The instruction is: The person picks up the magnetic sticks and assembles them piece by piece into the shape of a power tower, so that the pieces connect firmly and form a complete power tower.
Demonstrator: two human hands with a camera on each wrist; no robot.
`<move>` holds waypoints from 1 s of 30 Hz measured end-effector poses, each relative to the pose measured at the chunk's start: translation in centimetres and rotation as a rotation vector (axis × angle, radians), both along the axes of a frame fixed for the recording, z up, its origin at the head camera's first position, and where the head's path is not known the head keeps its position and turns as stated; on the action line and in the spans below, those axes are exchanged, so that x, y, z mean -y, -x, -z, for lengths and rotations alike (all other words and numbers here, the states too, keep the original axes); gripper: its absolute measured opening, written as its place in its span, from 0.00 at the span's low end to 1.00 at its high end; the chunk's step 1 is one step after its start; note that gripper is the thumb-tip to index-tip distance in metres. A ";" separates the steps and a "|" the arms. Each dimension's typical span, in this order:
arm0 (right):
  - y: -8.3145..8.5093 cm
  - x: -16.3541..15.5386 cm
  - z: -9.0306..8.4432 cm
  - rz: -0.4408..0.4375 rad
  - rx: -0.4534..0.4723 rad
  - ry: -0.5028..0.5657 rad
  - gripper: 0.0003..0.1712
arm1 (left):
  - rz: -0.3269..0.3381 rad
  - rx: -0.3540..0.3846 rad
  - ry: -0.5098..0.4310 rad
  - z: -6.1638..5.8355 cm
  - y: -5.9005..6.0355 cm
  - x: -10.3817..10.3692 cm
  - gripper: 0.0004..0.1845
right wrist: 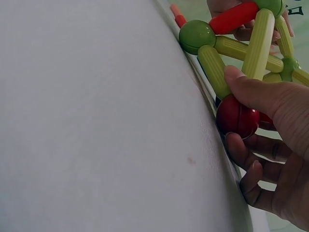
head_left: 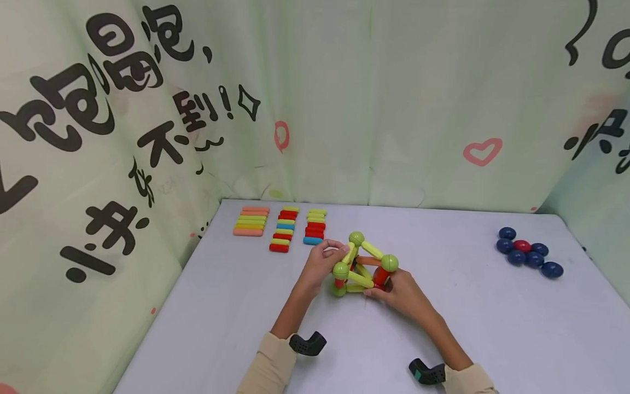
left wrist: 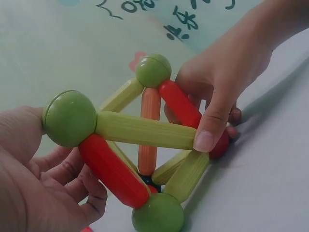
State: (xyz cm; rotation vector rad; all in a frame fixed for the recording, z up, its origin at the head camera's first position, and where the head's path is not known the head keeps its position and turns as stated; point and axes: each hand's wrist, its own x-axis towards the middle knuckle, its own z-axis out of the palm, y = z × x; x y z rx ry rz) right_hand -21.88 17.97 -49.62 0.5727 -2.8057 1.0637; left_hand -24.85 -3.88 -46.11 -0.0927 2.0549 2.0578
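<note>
A frame of yellow-green, red and orange plastic rods joined by green balls (head_left: 363,265) is held on a pale grey tabletop (head_left: 236,306) — the left hand (head_left: 322,264) curled round its left side, the right hand (head_left: 398,293) pinching a lower corner where a dark red ball (right wrist: 236,117) sits. Beyond the frame, toward the back edge, three rows of loose coloured rods (head_left: 281,229) are laid out, and well to its right a cluster of dark blue balls with one red (head_left: 528,253) is gathered. The tabletop is enclosed by light green cloth printed with black characters and pink hearts (head_left: 147,109).
</note>
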 end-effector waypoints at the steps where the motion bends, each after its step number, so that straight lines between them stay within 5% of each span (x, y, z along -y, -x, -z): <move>1: 0.1 0.0 0.0 -0.003 -0.003 -0.001 0.23 | -0.007 0.007 0.004 0.0 0.0 0.0 0.18; 11: 0.0 0.1 0.1 -0.001 0.018 -0.005 0.34 | -0.061 0.052 0.003 0.1 0.0 -0.4 0.17; 18: 0.0 0.1 0.1 0.002 -0.008 -0.001 0.34 | -0.076 -0.041 0.090 0.1 0.1 0.0 0.16; 24: -0.1 0.2 -0.1 0.019 -0.009 0.019 0.33 | -0.164 -0.246 0.389 0.9 0.8 2.5 0.09; 30: 0.0 0.1 0.1 0.004 -0.004 0.041 0.29 | -0.374 -0.271 0.842 2.2 1.5 6.6 0.10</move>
